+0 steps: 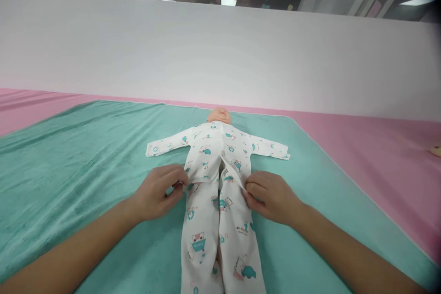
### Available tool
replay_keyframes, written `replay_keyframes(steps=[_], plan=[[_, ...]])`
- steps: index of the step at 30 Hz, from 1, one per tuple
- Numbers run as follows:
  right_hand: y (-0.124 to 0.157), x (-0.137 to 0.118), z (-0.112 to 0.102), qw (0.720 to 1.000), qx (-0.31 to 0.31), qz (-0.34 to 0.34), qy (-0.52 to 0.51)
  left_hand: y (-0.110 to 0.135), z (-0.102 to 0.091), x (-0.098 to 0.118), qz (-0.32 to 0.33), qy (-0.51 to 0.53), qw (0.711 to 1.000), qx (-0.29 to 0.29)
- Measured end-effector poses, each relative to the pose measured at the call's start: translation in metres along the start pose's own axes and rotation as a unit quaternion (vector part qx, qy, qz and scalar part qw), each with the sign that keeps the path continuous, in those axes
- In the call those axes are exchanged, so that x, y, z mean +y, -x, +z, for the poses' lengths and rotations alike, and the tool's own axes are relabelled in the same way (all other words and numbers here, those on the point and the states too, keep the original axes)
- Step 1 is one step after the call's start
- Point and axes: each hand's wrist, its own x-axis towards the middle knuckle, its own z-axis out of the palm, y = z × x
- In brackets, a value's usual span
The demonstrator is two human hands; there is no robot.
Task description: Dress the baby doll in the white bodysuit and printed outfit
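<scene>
A baby doll [219,115] lies on its back, dressed in a white printed baby top [210,144] and matching baby pants [201,220]. The sleeves stretch out to both sides. The top is fastened near the chest and parts below, leaving a dark gap in the middle. My left hand [160,190] pinches the top's lower hem at the doll's waist on the left. On the opposite side, my right hand [270,195] has thumb and fingers closed on the other front flap's edge. The doll's hands and feet do not show.
A teal blanket [113,147] with some wrinkles lies under the doll, over a pink cloth [347,147]. Behind them stands a white panel [220,55]. At the far right edge is a small skin-toned object [436,150], too cut off to name.
</scene>
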Motion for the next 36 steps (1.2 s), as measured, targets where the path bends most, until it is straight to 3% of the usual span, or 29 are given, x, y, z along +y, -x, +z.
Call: replay_keyframes(steps=[3,6,10,14,19,23,30,36], plan=[[-0.001,-0.003,0.004,0.999,-0.029,-0.01,-0.009,-0.001,0.005,0.001,-0.01,0.027,0.998,-0.048],[-0.005,-0.019,0.001,0.999,-0.01,-0.029,-0.045,-0.003,0.005,0.009,0.016,0.042,0.998,-0.034],[-0.012,-0.058,-0.006,0.985,-0.022,-0.093,-0.145,-0.004,0.006,0.037,0.129,0.058,0.99,-0.003],[-0.012,-0.083,-0.003,0.97,-0.107,-0.171,-0.14,0.001,0.021,0.063,0.24,0.068,0.966,-0.07],[-0.008,-0.077,0.001,0.973,-0.1,-0.173,-0.115,0.004,0.032,0.068,0.27,0.038,0.956,-0.107],[-0.005,-0.066,-0.004,0.981,-0.082,-0.122,-0.126,0.002,0.03,0.065,0.292,-0.011,0.949,-0.116],[0.001,-0.047,-0.002,0.996,-0.017,-0.089,-0.019,0.001,0.023,0.055,0.246,-0.024,0.967,-0.054],[-0.004,-0.067,-0.008,0.989,0.016,-0.136,-0.06,0.005,0.019,0.061,0.273,-0.011,0.961,-0.051]])
